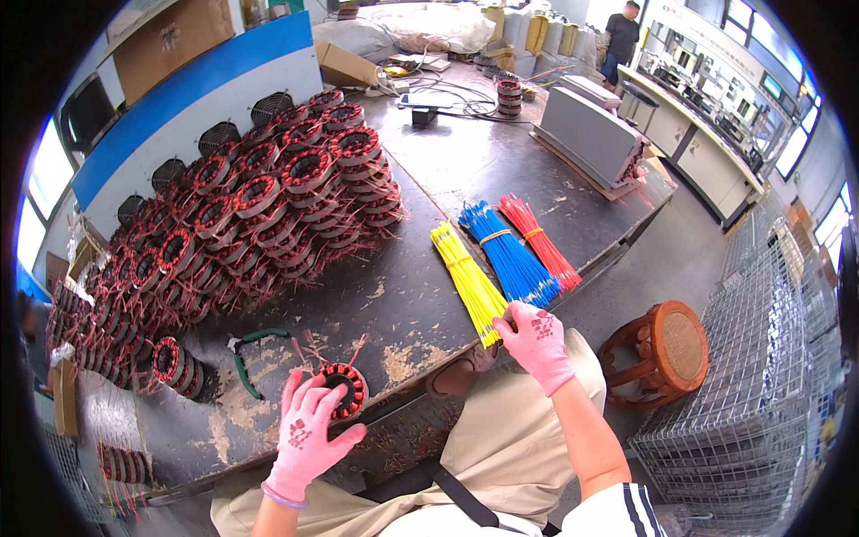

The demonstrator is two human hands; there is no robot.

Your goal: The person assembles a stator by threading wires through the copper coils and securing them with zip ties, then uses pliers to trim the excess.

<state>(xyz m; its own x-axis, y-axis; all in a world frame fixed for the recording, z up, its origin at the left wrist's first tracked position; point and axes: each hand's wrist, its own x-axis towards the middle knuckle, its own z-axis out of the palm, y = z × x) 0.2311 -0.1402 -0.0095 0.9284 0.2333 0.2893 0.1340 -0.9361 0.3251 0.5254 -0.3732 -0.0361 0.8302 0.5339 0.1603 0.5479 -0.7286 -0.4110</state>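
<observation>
My left hand (pixel 304 434), in a pink glove, is at a small motor stator (pixel 358 387) near the table's front edge. Its fingers reach over the stator's dark centre, and the thumb lies by the lower rim. Red windings ring the stator, with thin leads sticking up behind it. My right hand (pixel 537 345), gloved alike, pinches at the near end of a bundle of yellow wires (pixel 467 277); its fingertips are partly hidden. Beside that lie a tied bundle of blue wires (pixel 510 255) and a smaller one of red wires (pixel 539 242).
Stacked stators (pixel 259 197) fill the table's left side, with a short stack (pixel 177 365) nearer me. A green curved tube (pixel 242 367) lies left of my work. Grey panels (pixel 586 134) stand far right. A wooden stool (pixel 662 349) and wire cages (pixel 725 438) are at right.
</observation>
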